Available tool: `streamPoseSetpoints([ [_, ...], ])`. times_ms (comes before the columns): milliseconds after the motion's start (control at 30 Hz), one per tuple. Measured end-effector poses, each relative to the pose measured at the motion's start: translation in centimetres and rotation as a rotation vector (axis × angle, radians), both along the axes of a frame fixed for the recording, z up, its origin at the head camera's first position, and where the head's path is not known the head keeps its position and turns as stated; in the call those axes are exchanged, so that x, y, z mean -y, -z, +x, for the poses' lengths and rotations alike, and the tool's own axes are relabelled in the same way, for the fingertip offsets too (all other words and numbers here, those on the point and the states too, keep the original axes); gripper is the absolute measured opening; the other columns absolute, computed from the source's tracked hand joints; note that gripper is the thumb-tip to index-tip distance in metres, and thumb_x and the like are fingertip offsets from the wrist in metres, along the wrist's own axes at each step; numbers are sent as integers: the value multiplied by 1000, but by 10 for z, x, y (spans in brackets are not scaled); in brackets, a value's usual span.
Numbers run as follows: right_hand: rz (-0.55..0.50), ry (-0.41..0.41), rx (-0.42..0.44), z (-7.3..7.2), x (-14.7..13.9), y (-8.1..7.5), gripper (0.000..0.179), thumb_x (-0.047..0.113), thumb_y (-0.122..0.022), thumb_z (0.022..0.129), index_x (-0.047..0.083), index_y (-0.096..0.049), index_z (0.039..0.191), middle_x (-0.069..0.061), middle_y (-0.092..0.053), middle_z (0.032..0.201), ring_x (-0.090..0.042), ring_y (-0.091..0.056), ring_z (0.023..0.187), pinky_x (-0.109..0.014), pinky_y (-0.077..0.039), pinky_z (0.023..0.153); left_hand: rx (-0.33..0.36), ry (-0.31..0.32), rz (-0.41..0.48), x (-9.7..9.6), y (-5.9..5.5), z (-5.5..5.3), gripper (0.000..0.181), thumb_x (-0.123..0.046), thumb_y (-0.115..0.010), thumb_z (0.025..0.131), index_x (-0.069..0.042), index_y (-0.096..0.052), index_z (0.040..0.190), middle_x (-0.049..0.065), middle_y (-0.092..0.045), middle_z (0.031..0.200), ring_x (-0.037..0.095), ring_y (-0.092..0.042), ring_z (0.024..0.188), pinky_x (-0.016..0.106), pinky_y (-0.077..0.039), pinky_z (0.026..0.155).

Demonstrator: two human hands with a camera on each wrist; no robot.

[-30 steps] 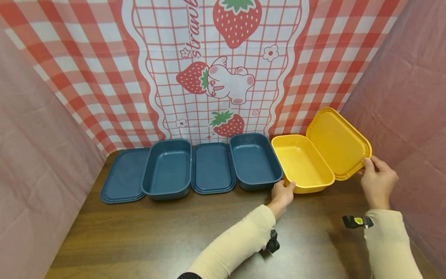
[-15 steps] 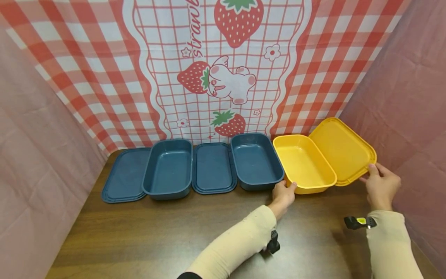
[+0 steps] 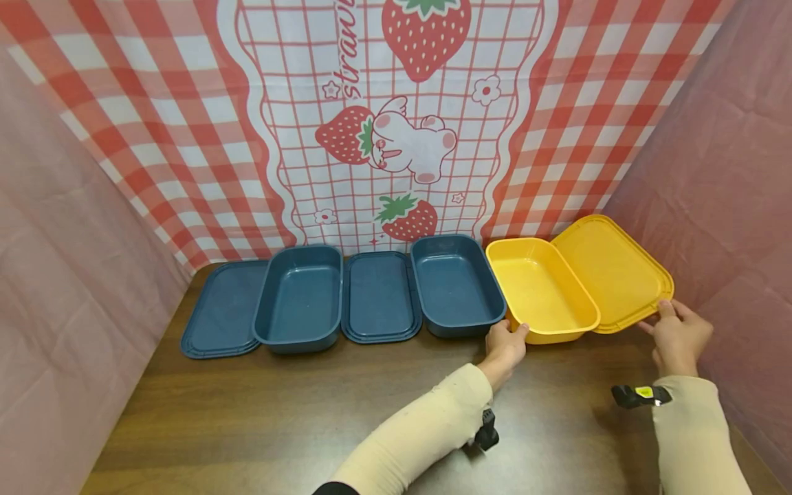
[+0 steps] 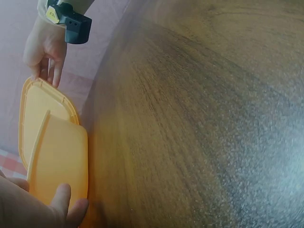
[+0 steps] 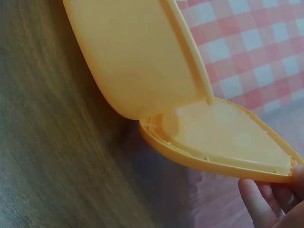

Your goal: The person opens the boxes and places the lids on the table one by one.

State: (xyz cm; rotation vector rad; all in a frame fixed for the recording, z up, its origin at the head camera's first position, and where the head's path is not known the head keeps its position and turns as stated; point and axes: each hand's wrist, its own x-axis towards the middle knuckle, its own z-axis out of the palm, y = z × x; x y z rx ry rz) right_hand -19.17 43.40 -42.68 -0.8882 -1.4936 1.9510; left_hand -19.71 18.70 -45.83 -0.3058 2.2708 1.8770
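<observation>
A yellow food container (image 3: 537, 292), without anything in it, stands at the right of the row. My left hand (image 3: 506, 346) grips its near left corner; the left wrist view has the thumb (image 4: 61, 197) along the container's near wall. Against the container's right side leans its yellow lid (image 3: 612, 275), tilted, inner ridged face up. My right hand (image 3: 680, 338) pinches the lid's near right corner, thumb on top and fingers below. The right wrist view puts the lid's raised edge (image 5: 213, 166) off the table, beside the container wall (image 5: 137, 61).
To the left stand two blue containers (image 3: 458, 285) (image 3: 300, 302), with one blue lid (image 3: 381, 295) between them and another blue lid (image 3: 223, 309) at the far left. A checked cloth (image 3: 538, 137) hangs behind; pink cloth (image 3: 724, 206) borders the right side of the wooden table (image 3: 278, 412).
My right hand has lowered the yellow lid outward to the right, so it lies flatter. The left hand keeps its place on the yellow container, which has hardly moved.
</observation>
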Motion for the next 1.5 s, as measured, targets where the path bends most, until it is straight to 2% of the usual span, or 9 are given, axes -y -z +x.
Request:
streamPoseSetpoints([
  [100,-31,-4,-10,0,-2,3,18,9,-54,97,16,-69,90,5,-57,77,-6,-58,58,-22,-54,46,1,0,-2,0,0,0,26,-23,-68,90,-4,-70,107,5,-71,97,17,-62,90,35,-52,85],
  [167,-48,-4,-12,0,-2,6,21,9,-53,97,16,-65,81,4,-56,80,-6,-57,59,-23,-54,47,3,-2,-1,0,0,0,27,-23,-69,89,-3,-70,109,6,-71,100,17,-62,93,36,-52,87],
  [300,-88,-6,-21,0,-4,10,21,10,-53,97,14,-64,81,3,-53,84,-6,-55,62,-24,-55,47,7,1,10,0,1,0,30,-22,-69,90,-2,-69,112,8,-71,105,19,-63,98,38,-52,90],
  [433,-158,-2,-32,0,-7,13,19,10,-55,97,12,-65,81,3,-56,78,-9,-59,57,-26,-55,46,14,6,22,1,1,-1,33,-23,-68,90,-2,-68,115,9,-71,111,20,-63,103,38,-51,94],
  [667,-199,-32,9,1,-10,17,20,10,-52,98,12,-65,83,3,-58,74,-12,-63,53,-28,-56,48,-10,-11,27,0,2,-2,20,-21,-69,90,-4,-71,100,4,-68,89,15,-58,83,35,-51,80],
  [833,-197,-19,50,-3,-11,20,20,4,-51,97,12,-62,82,4,-57,68,-12,-62,49,-26,-55,46,-27,-41,25,1,2,-1,22,-20,-70,88,-3,-71,101,5,-70,91,17,-60,85,35,-52,81],
  [1100,-90,-82,148,-7,-12,26,16,2,-48,97,15,-57,97,4,-56,62,-11,-60,47,-24,-54,47,-36,-45,56,1,3,-2,21,-20,-70,88,-2,-72,98,6,-69,88,16,-59,82,33,-51,79],
  [1333,107,-103,348,-5,-22,33,18,7,-52,95,16,-55,110,11,-52,61,-5,-53,45,-19,-48,44,-19,-42,79,-1,3,-1,35,-20,-70,88,3,-68,115,13,-71,111,23,-64,105,39,-51,95],
  [1500,256,-144,445,-6,-27,36,25,9,-54,93,6,-54,118,13,-51,54,-4,-51,46,-20,-46,45,-3,-55,106,-1,4,-1,40,-18,-70,88,5,-65,120,16,-68,118,27,-63,113,42,-49,100],
])
